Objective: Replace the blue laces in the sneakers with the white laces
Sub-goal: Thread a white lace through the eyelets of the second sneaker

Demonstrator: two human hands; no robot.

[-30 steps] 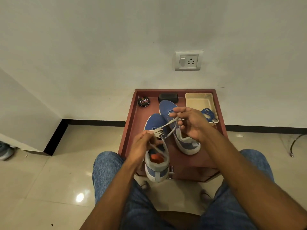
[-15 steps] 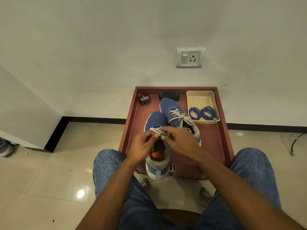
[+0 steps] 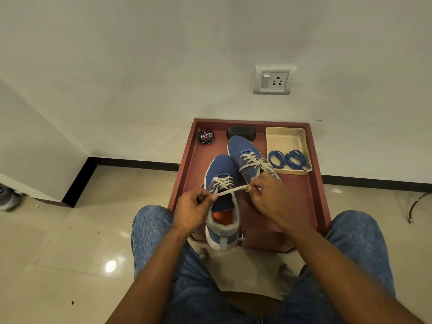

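White lace (image 3: 230, 190) pinched taut between left hand (image 3: 191, 212) and right hand (image 3: 268, 197) above near sneaker (image 3: 222, 206), likely for knotting.

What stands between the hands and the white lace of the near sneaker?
Nothing visible. The left hand and right hand each pinch the white lace, stretched between them above the near sneaker.

Table (image 3: 313, 206): stood against the wall, just before the person's knees.
Back edge: tin (image 3: 206, 136) at left, case (image 3: 241, 133) in the middle, tray (image 3: 286, 136) at right.
Tray: held two coiled laces (image 3: 288, 159) at its near end.
Sneakers: near sneaker (image 3: 222, 206) left and forward (heel over the table's front edge), far sneaker (image 3: 245, 157) behind and right, touching it.
Hands: left hand (image 3: 191, 211) and right hand (image 3: 268, 195) either side of the near sneaker, a lace (image 3: 231, 190) between them.
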